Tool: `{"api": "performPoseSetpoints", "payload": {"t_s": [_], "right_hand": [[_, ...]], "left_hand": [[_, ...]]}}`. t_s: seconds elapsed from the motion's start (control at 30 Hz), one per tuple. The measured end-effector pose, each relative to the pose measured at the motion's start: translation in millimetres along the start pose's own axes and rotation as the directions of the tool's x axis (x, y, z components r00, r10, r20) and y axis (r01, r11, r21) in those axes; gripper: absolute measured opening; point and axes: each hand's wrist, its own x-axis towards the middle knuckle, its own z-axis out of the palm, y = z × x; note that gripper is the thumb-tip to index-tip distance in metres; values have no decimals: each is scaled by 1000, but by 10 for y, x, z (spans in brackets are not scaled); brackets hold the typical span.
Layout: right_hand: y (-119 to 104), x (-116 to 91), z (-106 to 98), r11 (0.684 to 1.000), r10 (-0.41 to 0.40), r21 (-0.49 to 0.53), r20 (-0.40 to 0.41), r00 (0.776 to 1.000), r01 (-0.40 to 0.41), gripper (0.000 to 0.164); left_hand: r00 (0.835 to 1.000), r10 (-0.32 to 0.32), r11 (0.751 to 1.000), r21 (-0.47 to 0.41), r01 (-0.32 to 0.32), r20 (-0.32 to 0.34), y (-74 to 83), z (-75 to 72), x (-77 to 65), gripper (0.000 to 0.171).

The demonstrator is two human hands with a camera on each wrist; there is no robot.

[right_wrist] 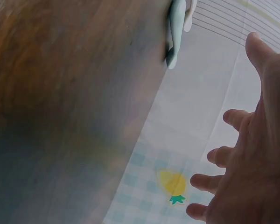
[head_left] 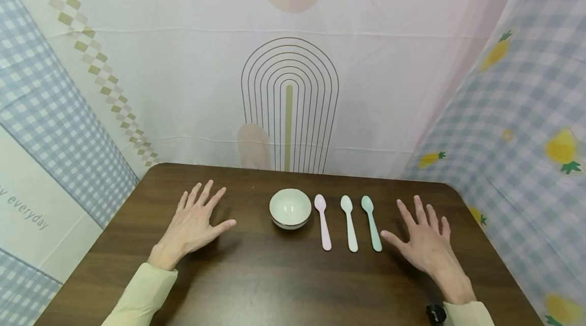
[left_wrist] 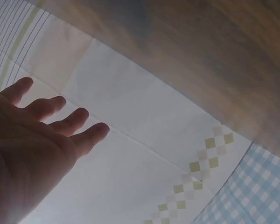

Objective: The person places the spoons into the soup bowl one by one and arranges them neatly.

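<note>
A small pale bowl (head_left: 290,208) with a dark line near its base stands upright mid-table toward the back. To its right, three spoons lie side by side, bowls pointing away: a pink spoon (head_left: 323,222), a whitish spoon (head_left: 349,223) and a green spoon (head_left: 371,223). My left hand (head_left: 192,224) is spread, palm down, left of the bowl and apart from it. Right of the green spoon, my right hand (head_left: 423,242) is also spread and holds nothing; its thumb tip is close to that spoon's handle. The right wrist view shows the green spoon (right_wrist: 176,32) beyond the thumb.
The dark wooden table (head_left: 256,285) has rounded far corners. A printed white cloth (head_left: 197,87) hangs behind it. Blue checked cloths hang at the left (head_left: 50,66) and the right (head_left: 508,163), close to the table's sides.
</note>
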Motion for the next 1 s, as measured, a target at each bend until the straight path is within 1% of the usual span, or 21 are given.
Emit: {"api": "performPoseSetpoints", "payload": {"t_s": [0.17, 0.43, 0.53, 0.7, 0.87, 1.0], "right_hand": [[-47, -7, -21, 1000, -4, -22, 3, 1000, 4, 103], [-128, -5, -55, 999, -18, -44, -9, 1000, 17, 103], [-160, -15, -62, 998, -23, -52, -15, 1000, 22, 103], [-207, -19, -75, 999, -33, -39, -21, 999, 32, 103], [-229, -18, -75, 999, -37, -37, -26, 999, 36, 104], [-242, -23, -67, 998, -47, -31, -36, 998, 46, 104]], "left_hand": [[1000, -1, 1000, -24, 1, 8, 41, -10, 8, 93], [1000, -5, 999, -52, 5, -7, 105, -19, 15, 99], [1000, -5, 995, -100, 4, -10, 116, -3, 14, 102], [1000, 7, 980, -200, -12, -24, 128, 25, 32, 107], [999, 12, 972, -233, -21, -38, 153, 29, 45, 105], [999, -8, 963, -270, -3, -40, 184, 39, 37, 103]]}}
